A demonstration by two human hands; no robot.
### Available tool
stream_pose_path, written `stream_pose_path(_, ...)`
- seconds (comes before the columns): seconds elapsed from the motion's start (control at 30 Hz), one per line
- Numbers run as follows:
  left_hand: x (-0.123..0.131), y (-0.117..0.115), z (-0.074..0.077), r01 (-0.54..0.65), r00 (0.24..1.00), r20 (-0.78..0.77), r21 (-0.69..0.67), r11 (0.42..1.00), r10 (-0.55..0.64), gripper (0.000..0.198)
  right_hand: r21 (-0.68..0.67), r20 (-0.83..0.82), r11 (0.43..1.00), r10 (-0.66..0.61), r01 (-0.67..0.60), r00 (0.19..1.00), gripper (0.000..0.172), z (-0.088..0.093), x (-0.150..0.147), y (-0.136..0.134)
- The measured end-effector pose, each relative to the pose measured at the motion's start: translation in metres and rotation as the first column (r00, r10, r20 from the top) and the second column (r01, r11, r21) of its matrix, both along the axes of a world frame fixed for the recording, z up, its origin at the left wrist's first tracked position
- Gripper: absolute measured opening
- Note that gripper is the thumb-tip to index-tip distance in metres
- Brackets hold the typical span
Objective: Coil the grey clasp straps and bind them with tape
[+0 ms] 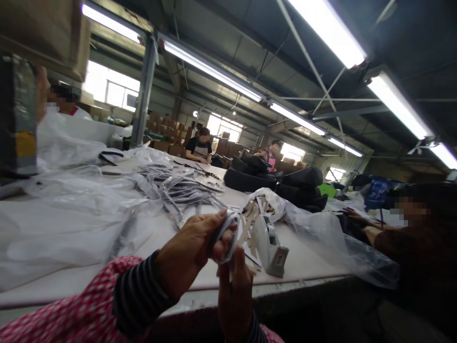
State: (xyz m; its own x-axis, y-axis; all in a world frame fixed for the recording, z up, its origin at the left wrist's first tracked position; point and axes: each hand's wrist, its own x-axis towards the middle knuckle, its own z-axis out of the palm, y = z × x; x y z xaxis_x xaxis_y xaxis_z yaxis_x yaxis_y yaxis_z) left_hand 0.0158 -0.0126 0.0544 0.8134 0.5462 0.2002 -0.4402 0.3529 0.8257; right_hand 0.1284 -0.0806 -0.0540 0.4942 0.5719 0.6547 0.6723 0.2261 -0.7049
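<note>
My left hand (pixel 187 252) and my right hand (pixel 233 290) meet above the near table edge, both closed on a small clear plastic-wrapped piece (pixel 226 236) with a dark band. The left fingers curl over its top, the right thumb presses from below. Just beyond stands a grey tape dispenser (pixel 269 240) with paper strips leaning on it. A pile of similar grey strips (pixel 178 188) lies farther back on the white table (pixel 307 262).
Clear plastic bags (pixel 64 214) cover the table's left side and drape off the right edge (pixel 342 247). Black bags (pixel 274 181) are stacked at the far end. Other people sit at the right (pixel 410 228), far end (pixel 200 145) and left (pixel 60 102). Cardboard boxes stand behind.
</note>
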Motion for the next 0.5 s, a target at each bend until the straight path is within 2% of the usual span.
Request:
stream_pose_path(0.1, 0.007, 0.011, 0.008, -0.155, 0.983, 0.099, 0.007, 0.988, 0.154, 0.027, -0.187, -0.169, 0.969, 0.133, -0.164, 0.977, 0.049, -0.020, -0.015, -0.012)
stream_pose_path(0.17, 0.011, 0.021, 0.000, -0.289, 0.954, 0.130, 0.152, 0.945, 0.271, 0.028, -0.268, -0.329, 0.899, 0.252, -0.346, 0.910, 0.053, -0.021, -0.016, -0.026)
stream_pose_path(0.2, 0.013, 0.025, -0.008, -0.350, 0.936, 0.130, 0.266, 0.898, 0.326, 0.028, -0.283, -0.388, 0.866, 0.290, -0.413, 0.875, 0.056, -0.017, -0.014, -0.034)
stream_pose_path(0.23, 0.014, 0.030, -0.019, -0.400, 0.915, 0.128, 0.398, 0.825, 0.382, 0.027, -0.288, -0.430, 0.840, 0.315, -0.459, 0.846, 0.059, -0.011, -0.010, -0.043)
stream_pose_path(0.27, 0.014, 0.034, -0.031, -0.429, 0.892, 0.131, 0.542, 0.722, 0.432, 0.026, -0.286, -0.457, 0.825, 0.330, -0.488, 0.826, 0.062, -0.003, -0.006, -0.051)
stream_pose_path(0.3, 0.013, 0.036, -0.044, -0.427, 0.874, 0.139, 0.681, 0.596, 0.466, 0.026, -0.281, -0.471, 0.820, 0.334, -0.498, 0.816, 0.063, 0.008, 0.001, -0.057)
stream_pose_path(0.37, 0.008, 0.036, -0.068, -0.354, 0.867, 0.173, 0.874, 0.332, 0.468, 0.029, -0.272, -0.484, 0.828, 0.323, -0.491, 0.813, 0.063, 0.033, 0.016, -0.065)
stream_pose_path(0.4, 0.003, 0.033, -0.076, -0.293, 0.882, 0.166, 0.926, 0.236, 0.442, 0.032, -0.272, -0.473, 0.843, 0.303, -0.465, 0.827, 0.062, 0.046, 0.025, -0.065)
stream_pose_path(0.43, -0.002, 0.029, -0.082, -0.224, 0.900, 0.132, 0.958, 0.181, 0.416, 0.034, -0.273, -0.441, 0.864, 0.278, -0.423, 0.853, 0.060, 0.058, 0.034, -0.062)
stream_pose_path(0.47, -0.007, 0.024, -0.084, -0.150, 0.915, 0.071, 0.974, 0.171, 0.397, 0.036, -0.271, -0.392, 0.886, 0.255, -0.376, 0.884, 0.055, 0.067, 0.043, -0.056)
stream_pose_path(0.5, -0.011, 0.018, -0.084, -0.075, 0.922, -0.015, 0.973, 0.216, 0.387, 0.038, -0.270, -0.321, 0.906, 0.234, -0.326, 0.918, 0.048, 0.074, 0.052, -0.049)
